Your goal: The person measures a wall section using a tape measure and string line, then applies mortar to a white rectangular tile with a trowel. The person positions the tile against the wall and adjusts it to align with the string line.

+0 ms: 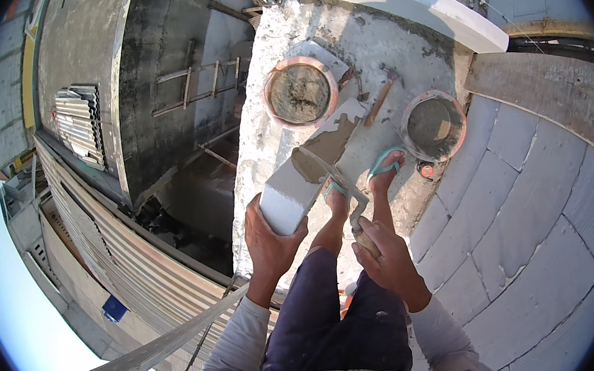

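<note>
My left hand point(266, 238) grips the near end of a long pale grey building block point(288, 195), thumb and fingers on its sides. The block tilts away from me, and wet grey-brown mortar point(332, 138) is spread over its far part. In my right hand point(390, 261) is the handle of a trowel point(359, 204). Its mortar-smeared blade lies against the block's mortared face; I cannot tell how firmly it presses. Beyond the block stands a round tub point(331, 82) of mortar. A second tub point(460, 123) with grey, wet-looking contents stands to the right.
A hammer point(377, 101) lies between the tubs, and a small red tape measure point(425, 169) sits by my sandalled foot. A pale block wall point(520, 200) rises on the right. Left of the rough concrete ledge point(252, 165) is a deep drop with a wooden ladder point(191, 88).
</note>
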`<state>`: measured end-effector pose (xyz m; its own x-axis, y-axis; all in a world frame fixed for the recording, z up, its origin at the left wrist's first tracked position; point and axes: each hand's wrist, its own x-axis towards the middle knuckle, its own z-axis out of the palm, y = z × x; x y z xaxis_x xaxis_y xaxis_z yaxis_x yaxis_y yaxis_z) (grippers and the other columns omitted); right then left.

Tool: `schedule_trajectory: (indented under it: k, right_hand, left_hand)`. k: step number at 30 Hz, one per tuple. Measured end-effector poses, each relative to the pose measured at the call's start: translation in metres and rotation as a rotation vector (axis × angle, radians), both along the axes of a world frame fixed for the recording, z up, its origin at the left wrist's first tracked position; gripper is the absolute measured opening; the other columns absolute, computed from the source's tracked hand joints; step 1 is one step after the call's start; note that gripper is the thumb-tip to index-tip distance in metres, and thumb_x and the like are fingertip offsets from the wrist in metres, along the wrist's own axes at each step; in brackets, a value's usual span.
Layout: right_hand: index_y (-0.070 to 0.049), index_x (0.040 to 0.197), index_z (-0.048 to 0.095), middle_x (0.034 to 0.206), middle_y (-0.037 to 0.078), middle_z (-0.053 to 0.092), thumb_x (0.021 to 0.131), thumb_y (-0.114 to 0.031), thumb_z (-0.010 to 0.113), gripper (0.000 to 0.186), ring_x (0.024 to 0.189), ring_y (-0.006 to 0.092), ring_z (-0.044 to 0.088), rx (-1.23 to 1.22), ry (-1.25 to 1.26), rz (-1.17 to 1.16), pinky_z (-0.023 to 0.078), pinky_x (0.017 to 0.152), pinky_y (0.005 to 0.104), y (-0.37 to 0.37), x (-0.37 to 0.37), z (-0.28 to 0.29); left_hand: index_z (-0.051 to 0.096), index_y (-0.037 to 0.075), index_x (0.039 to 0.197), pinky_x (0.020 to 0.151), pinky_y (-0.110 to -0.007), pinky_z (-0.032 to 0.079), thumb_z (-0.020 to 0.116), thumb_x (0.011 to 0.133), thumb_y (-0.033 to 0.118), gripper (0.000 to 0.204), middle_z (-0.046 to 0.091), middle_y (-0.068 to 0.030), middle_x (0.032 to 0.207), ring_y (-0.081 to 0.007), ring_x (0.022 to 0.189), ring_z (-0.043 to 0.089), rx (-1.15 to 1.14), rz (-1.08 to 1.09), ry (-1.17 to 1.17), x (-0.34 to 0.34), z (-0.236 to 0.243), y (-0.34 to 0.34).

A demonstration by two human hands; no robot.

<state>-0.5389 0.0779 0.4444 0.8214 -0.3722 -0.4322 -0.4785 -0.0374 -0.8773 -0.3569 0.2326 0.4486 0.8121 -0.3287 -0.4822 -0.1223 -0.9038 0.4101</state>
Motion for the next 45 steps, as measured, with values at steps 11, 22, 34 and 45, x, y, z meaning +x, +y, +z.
schedule_trajectory:
  k: [11,22,34,45]
  right_hand:
    - [0.002,0.139,0.054,0.108,0.021,0.063,0.095,-0.009,0.064,0.046,0.095,0.0411,0.067,-0.257,0.422,-0.101,0.055,0.078,0.046,0.019,-0.143,-0.055]
    - [-0.005,0.114,0.071,0.1,0.023,0.073,0.102,-0.048,0.055,0.048,0.094,0.039,0.072,-0.45,0.775,0.18,0.055,0.082,0.0498,-0.193,-0.168,-0.369]
    - [-0.004,0.132,0.066,0.119,0.018,0.073,0.1,-0.036,0.067,0.045,0.105,0.0303,0.072,0.005,0.486,-0.143,0.055,0.092,0.0377,-0.146,-0.171,-0.313]
    - [-0.013,0.141,0.06,0.111,0.013,0.06,0.092,-0.02,0.071,0.05,0.102,0.0357,0.065,-0.643,0.395,0.008,0.056,0.086,0.0457,-0.005,-0.055,-0.362]
  left_hand:
    - [0.046,0.0,0.136,0.099,-0.05,0.047,0.089,0.069,0.025,0.083,0.055,-0.0207,0.126,-0.0404,0.116,0.058,0.002,-0.013,-0.04,0.0,-0.007,0.02]
    - [0.036,-0.006,0.144,0.102,-0.051,0.044,0.089,0.067,0.02,0.097,0.046,-0.0262,0.128,-0.0425,0.12,0.052,0.118,-0.115,-0.033,-0.004,-0.012,0.048]
    - [0.026,-0.003,0.152,0.113,-0.059,0.032,0.089,0.075,0.024,0.103,0.04,-0.0308,0.138,-0.0449,0.127,0.044,0.198,-0.213,0.088,-0.013,-0.017,0.139]
    - [0.07,0.007,0.119,0.095,-0.054,0.048,0.081,0.084,0.02,0.04,0.066,-0.0137,0.12,-0.0407,0.111,0.062,0.244,-0.526,-0.068,-0.017,-0.02,0.151]
